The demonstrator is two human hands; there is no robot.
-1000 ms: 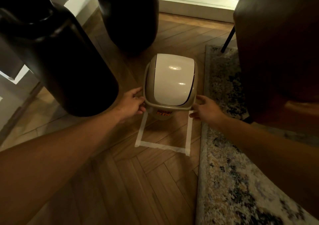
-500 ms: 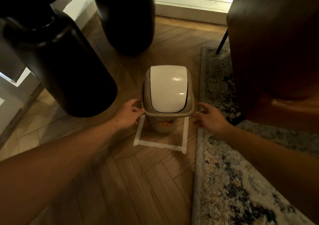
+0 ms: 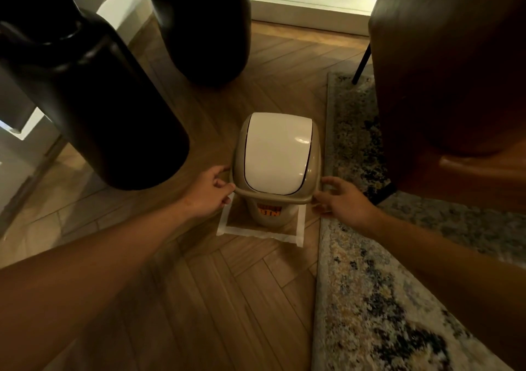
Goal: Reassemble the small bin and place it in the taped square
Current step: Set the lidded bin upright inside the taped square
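Setting the small bin [image 3: 277, 168] down inside the taped square [image 3: 256, 233] is the step we judge to be in hand. The bin looks whole: its white swing lid [image 3: 277, 151] sits in the beige top, and its base stands within the tape, nearer the far side of the square than the near strip. Our left hand [image 3: 209, 191] touches the bin's rim on its left, fingers curled under the lip in a narrow grip, though whether it bears any weight we cannot tell. Our right hand [image 3: 343, 202] sits just beside the rim on the bin's right, fingers spread and loose, seemingly holding nothing.

To do this well, we should check that the base sits flat on the wooden floor [image 3: 199, 299] and clear of every tape edge, nudging it a little toward us if needed. We should keep it off the rug [image 3: 370, 299] just right of the square, then slide both hands straight outward so the rim is not dragged and the lid stays seated.
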